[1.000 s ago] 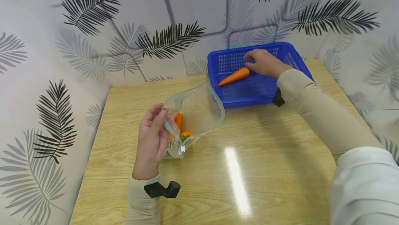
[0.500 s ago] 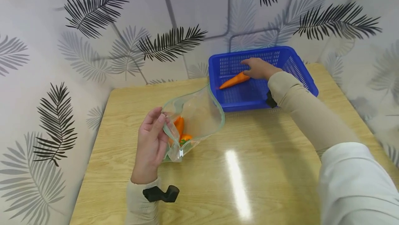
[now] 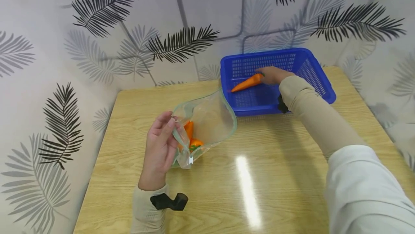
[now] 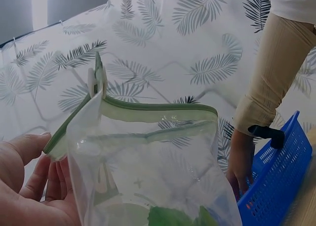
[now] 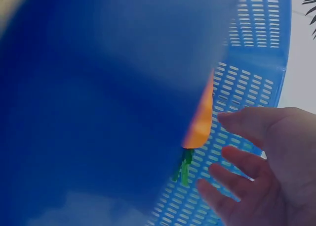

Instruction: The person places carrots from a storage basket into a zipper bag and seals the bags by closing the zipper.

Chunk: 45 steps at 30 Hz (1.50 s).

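A clear zip bag (image 3: 212, 118) with a green-edged mouth stands gaping on the table. My left hand (image 3: 159, 151) pinches its left rim between thumb and fingers. Through the plastic show an elongated orange thing (image 3: 189, 130) and a rounded orange one (image 3: 196, 143) with a green top. Inside the blue basket (image 3: 256, 111) lies an orange carrot (image 3: 248, 82) with green leaves. My right hand (image 3: 273, 75) is down in the basket by the carrot's thick end. In the right wrist view, its fingers (image 5: 237, 181) are spread and apart from the carrot, whose one side the basket wall hides.
The wooden table (image 3: 207, 198) meets a leaf-patterned covering (image 3: 181, 7) at the back and sides. The basket stands at the back right, its near-left corner close to the bag's mouth. A white zip slider (image 3: 191, 160) sits on the bag's rim.
My right hand has lowered further into the basket towards the carrot's leafy end. The left hand still holds the bag's rim. The view has shifted slightly.
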{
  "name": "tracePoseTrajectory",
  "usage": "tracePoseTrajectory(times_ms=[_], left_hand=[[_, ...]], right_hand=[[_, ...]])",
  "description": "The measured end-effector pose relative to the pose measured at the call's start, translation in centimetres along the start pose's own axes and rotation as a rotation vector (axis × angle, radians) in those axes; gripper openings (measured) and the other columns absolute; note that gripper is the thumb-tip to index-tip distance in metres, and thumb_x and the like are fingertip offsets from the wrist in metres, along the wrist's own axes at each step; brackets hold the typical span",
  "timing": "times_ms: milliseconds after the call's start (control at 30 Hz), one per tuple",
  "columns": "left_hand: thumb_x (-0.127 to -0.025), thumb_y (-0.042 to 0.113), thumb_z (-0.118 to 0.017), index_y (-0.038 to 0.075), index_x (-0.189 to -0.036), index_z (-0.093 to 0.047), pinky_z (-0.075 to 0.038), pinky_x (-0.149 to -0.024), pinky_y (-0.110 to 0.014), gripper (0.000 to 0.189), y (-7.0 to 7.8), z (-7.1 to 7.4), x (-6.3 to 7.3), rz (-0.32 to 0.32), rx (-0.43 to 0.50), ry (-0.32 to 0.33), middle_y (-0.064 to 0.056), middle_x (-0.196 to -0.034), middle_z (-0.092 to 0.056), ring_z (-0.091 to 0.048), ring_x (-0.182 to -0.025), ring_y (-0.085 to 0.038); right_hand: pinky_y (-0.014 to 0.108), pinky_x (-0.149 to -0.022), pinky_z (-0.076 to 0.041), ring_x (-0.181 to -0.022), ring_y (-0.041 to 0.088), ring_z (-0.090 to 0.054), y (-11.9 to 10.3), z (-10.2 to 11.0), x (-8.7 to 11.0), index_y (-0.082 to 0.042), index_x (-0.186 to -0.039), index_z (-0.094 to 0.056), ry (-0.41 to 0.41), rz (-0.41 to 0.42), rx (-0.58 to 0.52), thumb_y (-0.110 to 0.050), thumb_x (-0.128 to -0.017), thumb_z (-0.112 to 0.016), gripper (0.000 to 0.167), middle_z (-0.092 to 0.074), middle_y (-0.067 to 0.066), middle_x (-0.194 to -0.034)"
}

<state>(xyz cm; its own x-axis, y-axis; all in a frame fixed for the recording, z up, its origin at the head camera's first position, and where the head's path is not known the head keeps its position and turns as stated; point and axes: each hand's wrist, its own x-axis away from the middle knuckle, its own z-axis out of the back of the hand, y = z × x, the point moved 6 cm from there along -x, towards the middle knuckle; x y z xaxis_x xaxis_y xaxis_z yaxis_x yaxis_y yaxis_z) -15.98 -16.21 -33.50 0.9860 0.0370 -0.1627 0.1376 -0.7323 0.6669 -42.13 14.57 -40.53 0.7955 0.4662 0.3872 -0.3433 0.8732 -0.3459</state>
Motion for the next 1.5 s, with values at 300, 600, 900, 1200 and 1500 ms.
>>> tracePoseTrajectory(times_ms=[300, 600, 900, 1200, 1500], left_hand=[[-0.090, -0.007, -0.054, 0.001, -0.108, -0.059, -0.052, -0.075, -0.020, 0.020, -0.3, 0.1, 0.0, 0.017, 0.030, -0.012, -0.009, -0.099, -0.055, -0.057, -0.081, -0.016], [-0.091, -0.005, -0.054, 0.002, -0.109, -0.058, -0.051, -0.074, -0.018, 0.020, -0.4, 0.3, 0.1, 0.012, -0.012, -0.011, -0.007, -0.098, -0.055, -0.058, -0.082, -0.015], [-0.092, -0.006, -0.052, 0.003, -0.108, -0.059, -0.051, -0.075, -0.018, 0.020, -0.2, 0.7, 0.2, 0.000, -0.006, -0.002, -0.008, -0.098, -0.056, -0.058, -0.083, -0.015], [-0.092, -0.007, -0.051, 0.001, -0.110, -0.058, -0.051, -0.076, -0.019, 0.021, -0.3, 0.9, 0.2, 0.005, 0.009, -0.007, -0.009, -0.098, -0.055, -0.057, -0.084, -0.016], [-0.092, -0.007, -0.051, 0.001, -0.110, -0.057, -0.051, -0.077, -0.018, 0.021, -0.2, 0.9, 0.1, 0.006, 0.001, -0.003, -0.008, -0.098, -0.054, -0.057, -0.084, -0.015]], right_hand=[[0.058, -0.105, -0.022, -0.130, 0.046, -0.023, 0.9, -2.1, -1.3, -0.002, -0.144, -0.029, -0.036, -0.015, 0.013, -0.009, -0.091, -0.049, 0.057, -0.026, 0.028, -0.144], [0.062, -0.101, -0.024, -0.129, 0.048, -0.020, 1.1, -3.4, -1.2, -0.003, -0.145, -0.023, 0.032, -0.034, 0.142, -0.011, -0.092, -0.052, 0.061, -0.019, 0.028, -0.144], [0.061, -0.092, -0.035, -0.115, 0.044, -0.037, 1.4, -3.4, -2.0, -0.003, -0.139, -0.033, 0.194, -0.079, 0.200, -0.015, -0.088, -0.058, 0.058, -0.035, 0.028, -0.126], [0.060, -0.092, -0.037, -0.113, 0.044, -0.039, 1.7, -3.3, -1.6, 0.003, -0.131, -0.037, 0.198, -0.139, 0.145, -0.015, -0.088, -0.056, 0.051, -0.039, 0.028, -0.122], [0.053, -0.086, -0.041, -0.100, 0.039, -0.049, 1.7, -3.4, -1.6, 0.003, -0.121, -0.042, 0.223, -0.100, 0.034, -0.017, -0.088, -0.057, 0.041, -0.047, 0.026, -0.111]])
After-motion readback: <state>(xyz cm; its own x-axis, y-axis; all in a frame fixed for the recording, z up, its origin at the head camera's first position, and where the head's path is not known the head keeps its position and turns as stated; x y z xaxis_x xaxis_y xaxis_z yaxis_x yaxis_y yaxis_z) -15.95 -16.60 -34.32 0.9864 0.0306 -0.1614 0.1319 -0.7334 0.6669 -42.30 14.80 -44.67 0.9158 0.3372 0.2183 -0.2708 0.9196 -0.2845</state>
